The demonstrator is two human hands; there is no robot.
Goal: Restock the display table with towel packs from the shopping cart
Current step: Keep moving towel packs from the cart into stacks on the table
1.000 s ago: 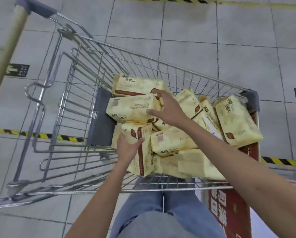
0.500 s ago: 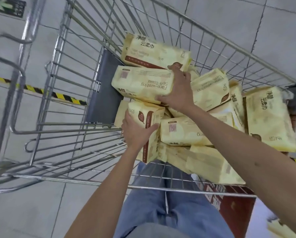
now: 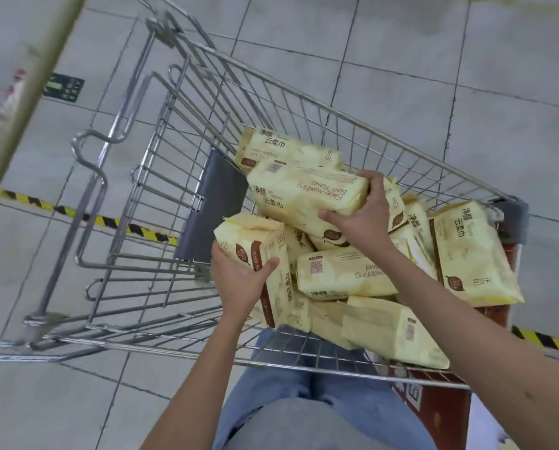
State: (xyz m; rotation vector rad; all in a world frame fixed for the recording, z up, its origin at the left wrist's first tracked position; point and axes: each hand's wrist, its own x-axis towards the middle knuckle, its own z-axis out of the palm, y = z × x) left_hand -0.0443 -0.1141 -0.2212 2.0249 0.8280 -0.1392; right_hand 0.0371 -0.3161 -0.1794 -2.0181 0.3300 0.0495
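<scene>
Two hands at work, one towel pack in each.

Left hand (image 3: pixel 239 280): fingers curled round the far side of an upright towel pack (image 3: pixel 250 233), thumb pressed across its front face. The pack stands at the near left of the load, against the grey flap (image 3: pixel 216 203).

Right hand (image 3: pixel 364 219): fingers hooked over the far end of a lengthwise towel pack (image 3: pixel 307 196), thumb under its near edge. This pack is tilted atop the heap and printed "Face-washing Soft Towel".

Loose packs (image 3: pixel 340 274): several more, cream-yellow, piled at mixed angles beneath and to the right of both hands.

Shopping cart (image 3: pixel 304 103): wire basket holding every pack, with a red panel (image 3: pixel 434 407) at its near right corner.

Surroundings: jeans (image 3: pixel 304 401) below the basket, grey tiled floor (image 3: pixel 401 53), and yellow-and-black tape (image 3: pixel 109 220) crossing it.
</scene>
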